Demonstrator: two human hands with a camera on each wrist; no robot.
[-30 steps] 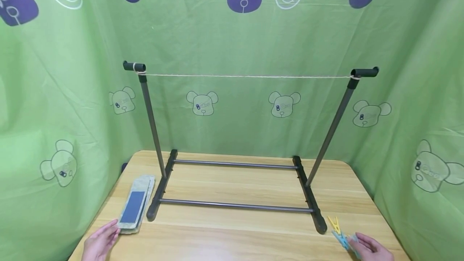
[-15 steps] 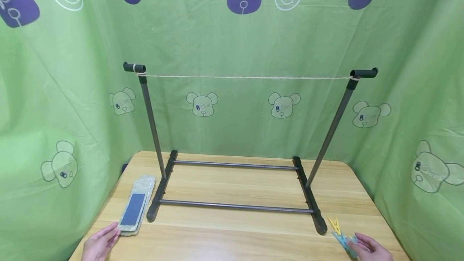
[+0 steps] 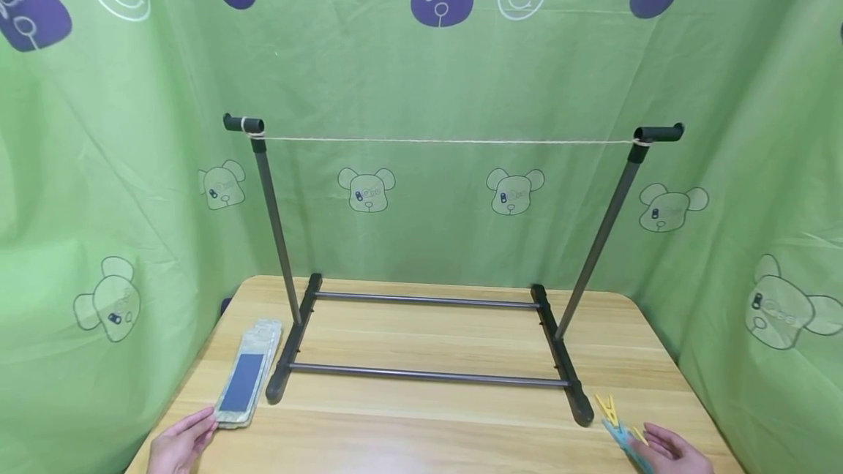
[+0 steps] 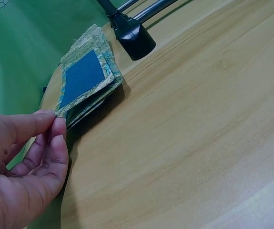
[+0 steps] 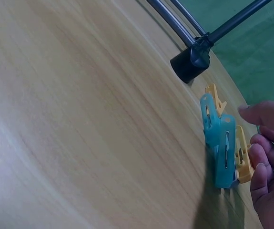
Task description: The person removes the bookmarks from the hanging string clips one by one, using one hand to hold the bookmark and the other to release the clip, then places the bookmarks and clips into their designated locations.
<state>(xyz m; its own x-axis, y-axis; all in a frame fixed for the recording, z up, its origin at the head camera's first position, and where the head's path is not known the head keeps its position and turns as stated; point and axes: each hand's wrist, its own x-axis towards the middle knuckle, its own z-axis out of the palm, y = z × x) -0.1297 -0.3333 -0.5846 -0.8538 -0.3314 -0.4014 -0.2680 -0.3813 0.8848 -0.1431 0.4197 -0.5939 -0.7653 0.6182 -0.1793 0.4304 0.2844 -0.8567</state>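
In the head view, a stack of long, flat patterned pieces with a dark blue panel lies on the table at left. My left hand pinches the near corner of the top piece between thumb and fingers; in the left wrist view that corner is slightly raised. Near the right front lie several clothespins: a yellow clothespin and a blue clothespin among them. My right hand is beside them, thumb apart from the curved fingers. A fingertip appears to touch another yellow clothespin.
A dark stand with two posts occupies the table's middle, its black feet joined by two rods. A thin string is tied between the post tops. Green printed curtain surrounds the wooden table.
The top patterned piece has shifted slightly toward me, more in line with those below. By my right fingers, the light blue piece seen earlier has turned or dropped, and a yellow clothespin shows there.
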